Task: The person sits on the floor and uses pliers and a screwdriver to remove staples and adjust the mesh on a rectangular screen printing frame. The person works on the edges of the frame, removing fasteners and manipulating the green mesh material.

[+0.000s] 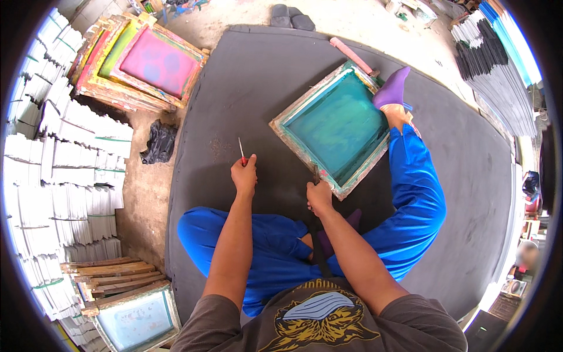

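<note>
I sit on a dark grey mat [252,88] in blue trousers, my foot in a purple sock [392,89] resting on a wooden screen-printing frame [336,126] with a teal mesh. My left hand [244,175] is closed on a thin tool with a red handle [241,151], its point upward, held left of the frame. My right hand [318,196] grips a dark narrow tool [315,175] set against the frame's near edge.
Several coloured printing frames [141,61] lean stacked at the upper left. White paper stacks [64,170] fill the left side, grey sheet stacks [498,76] the upper right. A black bag [157,142] lies beside the mat. More frames [132,311] sit at the lower left.
</note>
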A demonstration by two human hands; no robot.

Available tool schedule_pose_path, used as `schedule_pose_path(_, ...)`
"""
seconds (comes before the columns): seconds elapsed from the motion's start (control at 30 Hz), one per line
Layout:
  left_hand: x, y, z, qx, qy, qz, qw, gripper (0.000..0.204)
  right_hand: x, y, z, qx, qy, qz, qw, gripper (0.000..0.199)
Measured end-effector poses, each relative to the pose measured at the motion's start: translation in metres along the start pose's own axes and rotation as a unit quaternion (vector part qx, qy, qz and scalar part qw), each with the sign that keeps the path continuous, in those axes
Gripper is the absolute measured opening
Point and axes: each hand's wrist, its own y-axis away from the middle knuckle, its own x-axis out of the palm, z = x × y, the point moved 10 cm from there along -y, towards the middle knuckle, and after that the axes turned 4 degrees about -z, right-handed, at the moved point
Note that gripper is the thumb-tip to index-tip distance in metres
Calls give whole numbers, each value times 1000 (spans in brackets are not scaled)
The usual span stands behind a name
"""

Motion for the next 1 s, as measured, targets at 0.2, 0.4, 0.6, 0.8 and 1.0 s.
schedule_pose_path(0.2,14,7,-9,-2,30,31,999,31,1,16,13,-36,133,-153,979,47)
schedule_pose_path(0.4,36,14,-6,27,-5,80,996,32,-3,12,0,-57,66,-164,983,36)
schedule_pose_path(0.6,59,38,-5,-37,27,215,976,32,25,24,-19,-26,-160,117,980,23)
schedule_pose_path(0.8,59,46,17,-131,70,291,945,29,88,57,39,-70,-72,264,959,26)
schedule_pose_path(1.0,39,27,22,-129,67,223,964,25,94,65,43,-19,-53,366,929,38)
